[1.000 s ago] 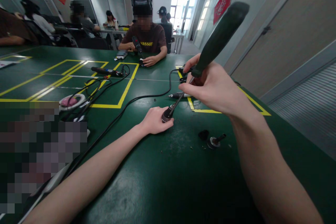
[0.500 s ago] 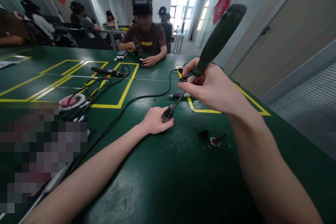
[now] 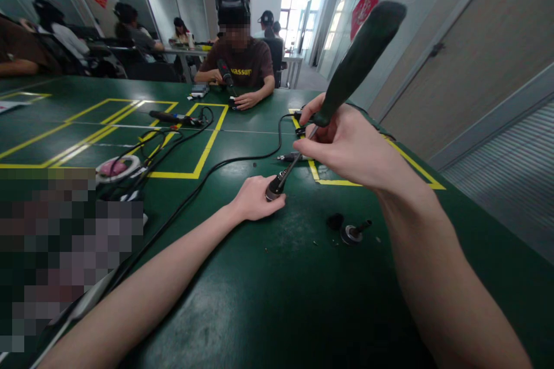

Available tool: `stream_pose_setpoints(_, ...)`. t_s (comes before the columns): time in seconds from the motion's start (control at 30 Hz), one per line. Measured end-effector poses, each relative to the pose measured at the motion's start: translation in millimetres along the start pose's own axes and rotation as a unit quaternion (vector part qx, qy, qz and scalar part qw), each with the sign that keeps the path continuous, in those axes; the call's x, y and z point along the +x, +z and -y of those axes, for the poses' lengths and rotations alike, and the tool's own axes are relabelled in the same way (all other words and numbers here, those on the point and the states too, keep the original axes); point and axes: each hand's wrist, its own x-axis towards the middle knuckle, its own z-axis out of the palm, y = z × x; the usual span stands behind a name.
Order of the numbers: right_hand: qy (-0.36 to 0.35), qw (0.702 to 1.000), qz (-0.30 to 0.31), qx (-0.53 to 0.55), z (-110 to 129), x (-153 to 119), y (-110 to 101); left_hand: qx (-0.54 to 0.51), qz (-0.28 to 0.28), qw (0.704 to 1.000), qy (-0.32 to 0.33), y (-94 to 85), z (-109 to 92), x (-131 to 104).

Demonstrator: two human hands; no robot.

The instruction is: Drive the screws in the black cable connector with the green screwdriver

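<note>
My left hand [image 3: 257, 199] rests on the table, fingers closed round a small black cylindrical part [image 3: 273, 190] with a metallic ring. In my right hand [image 3: 341, 141] is a hand tool with a long dark green handle [image 3: 363, 60] and a thin metal shaft [image 3: 296, 162]. The handle slants up to the right. The shaft slopes down to the black part and meets its upper end; the exact contact is too small to tell. Right of my left hand lie a similar round part [image 3: 351, 234] with a stem and a dark cap-like piece [image 3: 335, 220].
Small bits [image 3: 315, 243] lie near the loose parts. A corded pen-shaped tool [image 3: 289, 157] lies behind my hands, its black cable [image 3: 225, 162] crossing the table. Another handpiece [image 3: 173, 118] and a white ring-shaped item [image 3: 119, 168] are at left. A co-worker [image 3: 242, 63] sits opposite, holding a tool.
The green handle has tipped slightly and my right fingers have shifted a little on it. My left hand keeps the black part in nearly the same place.
</note>
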Motion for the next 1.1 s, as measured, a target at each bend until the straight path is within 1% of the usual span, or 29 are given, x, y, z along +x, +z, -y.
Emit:
stream_pose_setpoints(0.2,0.006,1.0,0.022,-0.003,-0.3,-0.9,-0.3,-0.011,0.001,1.0,-0.005,-0.2,-0.8,0.4)
stream_pose_setpoints(0.3,-0.004,0.999,0.033,-0.01,1.6,-0.7,-0.3,-0.014,0.001,1.0,-0.006,-0.7,-1.4,0.6)
stream_pose_setpoints(0.43,-0.014,0.999,0.03,-0.013,3.2,0.0,-0.8,-0.018,-0.001,1.0,-0.004,-1.4,-1.6,0.5)
stream_pose_setpoints(0.53,0.004,0.999,0.027,-0.017,3.4,0.2,-0.7,-0.016,-0.002,1.0,-0.004,-1.6,-1.3,0.4)
stream_pose_setpoints(0.7,0.016,1.0,0.004,-0.01,3.9,-0.9,1.1,-0.01,-0.001,1.0,-0.008,-1.3,-1.2,0.4)
stream_pose_setpoints(0.83,0.03,0.999,0.017,-0.012,5.8,-1.1,3.0,-0.011,0.001,1.0,-0.009,-1.4,-1.8,0.8)
stream_pose_setpoints(1.1,0.025,0.999,0.023,-0.015,6.9,-0.2,2.1,-0.025,0.005,1.0,-0.01,-1.1,-2.1,0.7)
